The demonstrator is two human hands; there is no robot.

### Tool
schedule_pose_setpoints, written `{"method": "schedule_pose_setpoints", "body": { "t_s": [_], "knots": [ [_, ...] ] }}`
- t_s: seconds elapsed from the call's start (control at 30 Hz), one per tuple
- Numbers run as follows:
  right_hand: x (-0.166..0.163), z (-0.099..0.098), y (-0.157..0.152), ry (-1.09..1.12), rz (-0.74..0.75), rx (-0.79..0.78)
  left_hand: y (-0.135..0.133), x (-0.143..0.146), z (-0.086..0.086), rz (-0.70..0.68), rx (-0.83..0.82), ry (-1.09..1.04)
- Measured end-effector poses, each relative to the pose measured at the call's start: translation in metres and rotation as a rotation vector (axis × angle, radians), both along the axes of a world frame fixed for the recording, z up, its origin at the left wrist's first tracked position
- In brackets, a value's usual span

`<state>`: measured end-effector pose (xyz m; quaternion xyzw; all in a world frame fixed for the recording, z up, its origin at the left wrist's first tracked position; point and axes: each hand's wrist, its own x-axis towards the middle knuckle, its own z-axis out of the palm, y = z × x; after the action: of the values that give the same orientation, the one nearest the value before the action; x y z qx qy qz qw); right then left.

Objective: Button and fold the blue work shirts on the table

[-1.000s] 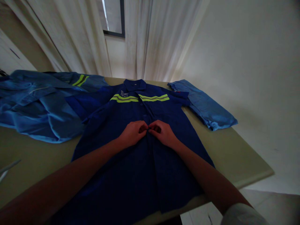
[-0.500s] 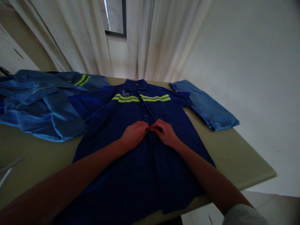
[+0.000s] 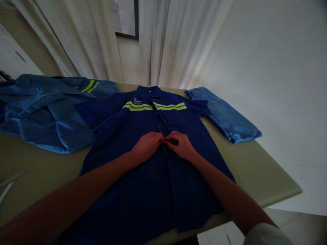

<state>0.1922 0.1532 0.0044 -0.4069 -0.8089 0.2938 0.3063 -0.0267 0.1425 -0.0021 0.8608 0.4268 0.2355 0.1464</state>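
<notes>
A dark blue work shirt with two yellow-green reflective stripes across the chest lies front up on the pale green table, collar away from me. My left hand and my right hand meet at the middle of the shirt's button placket. Both hands have their fingers curled and pinch the placket edges together where their fingertips touch. Any button between the fingers is hidden.
A heap of lighter blue work clothes with a reflective stripe covers the table's left side. A folded light blue garment lies at the right rear corner. White curtains and a window stand behind; the table's right edge drops to the floor.
Both hands have stayed pinched at the same spot on the placket, with only slight finger movement. The view has shifted a little.
</notes>
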Motion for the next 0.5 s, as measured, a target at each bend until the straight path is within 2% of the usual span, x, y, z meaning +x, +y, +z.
{"method": "schedule_pose_setpoints", "body": {
  "t_s": [0.13,0.23,0.5],
  "knots": [
    [-0.0002,-0.0012,0.0007,-0.014,-0.031,0.012,0.0061,-0.0024,-0.0025,-0.004,-0.118,-0.152],
    [-0.0008,-0.0014,0.0005,-0.026,-0.041,0.009,0.0082,-0.003,-0.0031,0.006,-0.164,-0.161],
    [-0.0029,0.0026,-0.0035,-0.064,-0.05,0.032,0.0045,-0.0058,0.0006,-0.042,0.081,0.031]
  ]
}}
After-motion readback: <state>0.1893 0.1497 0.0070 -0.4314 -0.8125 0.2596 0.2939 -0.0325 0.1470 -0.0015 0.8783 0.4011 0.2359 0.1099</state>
